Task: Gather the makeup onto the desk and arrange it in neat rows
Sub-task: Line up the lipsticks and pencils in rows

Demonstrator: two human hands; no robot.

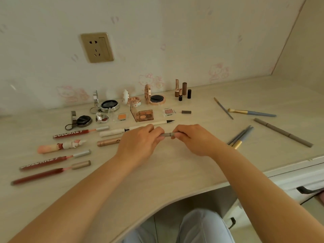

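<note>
Both hands, left hand [140, 141] and right hand [191, 139], pinch a short grey plastic makeup pencil [167, 134] just above the pale wooden desk [157, 172]. It looks light, stiff, slightly slippery; hold it near both ends.

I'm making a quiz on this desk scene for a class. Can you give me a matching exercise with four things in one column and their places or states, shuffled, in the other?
Things:
1. grey pencil
2. orange eyeshadow pan
3. gold-ferruled brush
4. rose-gold tube

Places or states:
A. lies alone toward the right of the desk, handle pointing right
B. held at both ends by the left hand and right hand
C. lies just left of the left hand, partly hidden by it
D. sits left of the open brown palette

Pairs: 1-B, 2-D, 3-A, 4-C
</note>
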